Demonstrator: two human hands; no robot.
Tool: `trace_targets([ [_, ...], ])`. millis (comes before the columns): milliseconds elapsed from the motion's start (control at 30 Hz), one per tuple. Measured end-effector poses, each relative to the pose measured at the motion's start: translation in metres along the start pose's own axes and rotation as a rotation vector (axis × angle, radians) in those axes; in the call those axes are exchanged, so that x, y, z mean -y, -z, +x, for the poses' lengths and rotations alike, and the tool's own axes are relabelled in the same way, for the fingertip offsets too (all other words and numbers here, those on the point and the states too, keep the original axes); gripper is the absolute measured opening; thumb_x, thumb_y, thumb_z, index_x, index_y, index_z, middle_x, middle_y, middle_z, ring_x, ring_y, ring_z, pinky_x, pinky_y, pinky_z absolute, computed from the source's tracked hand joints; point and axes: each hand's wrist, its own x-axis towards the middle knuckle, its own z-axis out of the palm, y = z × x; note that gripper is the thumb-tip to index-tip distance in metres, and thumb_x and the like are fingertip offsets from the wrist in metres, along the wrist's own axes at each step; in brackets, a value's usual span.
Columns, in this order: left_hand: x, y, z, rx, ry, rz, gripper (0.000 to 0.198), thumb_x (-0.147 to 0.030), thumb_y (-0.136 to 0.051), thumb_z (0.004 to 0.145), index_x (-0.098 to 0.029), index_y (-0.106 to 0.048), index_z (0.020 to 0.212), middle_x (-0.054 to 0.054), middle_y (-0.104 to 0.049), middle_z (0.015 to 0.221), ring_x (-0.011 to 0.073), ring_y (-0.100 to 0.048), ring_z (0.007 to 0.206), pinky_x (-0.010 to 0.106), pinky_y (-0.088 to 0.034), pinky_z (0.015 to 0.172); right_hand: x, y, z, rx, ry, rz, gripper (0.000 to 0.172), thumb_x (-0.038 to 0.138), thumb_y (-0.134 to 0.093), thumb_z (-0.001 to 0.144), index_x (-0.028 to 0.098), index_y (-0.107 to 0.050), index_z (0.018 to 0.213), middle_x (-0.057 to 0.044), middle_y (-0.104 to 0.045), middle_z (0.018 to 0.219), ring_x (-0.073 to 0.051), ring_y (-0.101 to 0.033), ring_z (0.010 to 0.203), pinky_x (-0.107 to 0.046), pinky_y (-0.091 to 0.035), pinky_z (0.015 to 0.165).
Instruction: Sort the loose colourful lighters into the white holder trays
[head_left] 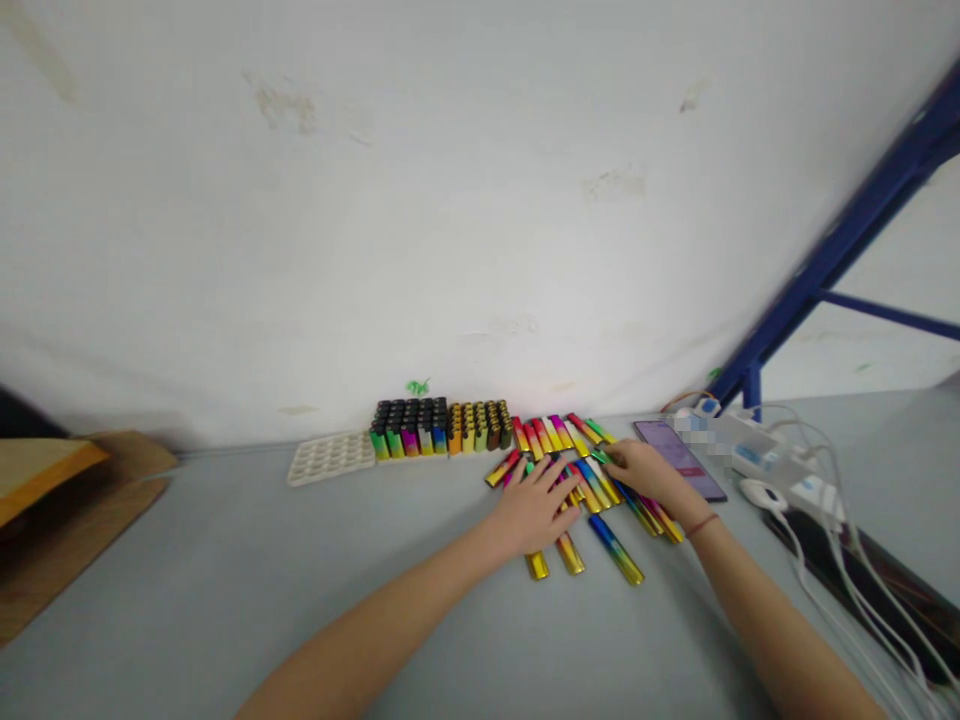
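My left hand [534, 508] is spread open on the loose lighters [592, 484], and my right hand [652, 475] is touching them too, can't tell if it's pinching one.

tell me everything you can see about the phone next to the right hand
The smartphone is a thin, flat slab with a dark edge and a glossy face. Its lit screen looks purple with a reddish bar across it, too small to read. It lies face up at a slant on the grey table. The right hand is at its lower left edge, but whether they touch cannot be told.
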Motion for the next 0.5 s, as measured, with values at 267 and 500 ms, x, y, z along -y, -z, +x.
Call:
trace_targets([
  [267,-0.011,0.001,0.007,-0.020,0.026,-0.024,0.048,-0.049,-0.031,0.101,-0.020,-0.047,0.137,0.010,-0.034,0.152,0.0295,-0.024,0.142,0.060,-0.019,0.112,0.005,0.003,0.004,-0.132,-0.201,0.092,0.027,0.029,-0.060,0.080,0.013,-0.066,0.101,-0.010,-0.073,0.086,-0.022,-0.068,0.078,-0.028,-0.046,0.071],
  [500,-0.010,-0.004,-0.006,-0.055,0.004,-0.031,0.054,-0.057,-0.030,0.100,-0.027,-0.039,0.144,0.007,-0.029,0.155,0.0286,-0.021,0.143,0.059,-0.018,0.113,0.041,-0.002,-0.018,-0.228,-0.143,0.130,0.024,0.034,-0.054,0.083,0.017,-0.063,0.098,-0.007,-0.070,0.083,-0.021,-0.066,0.072,-0.029,-0.047,0.067],
])
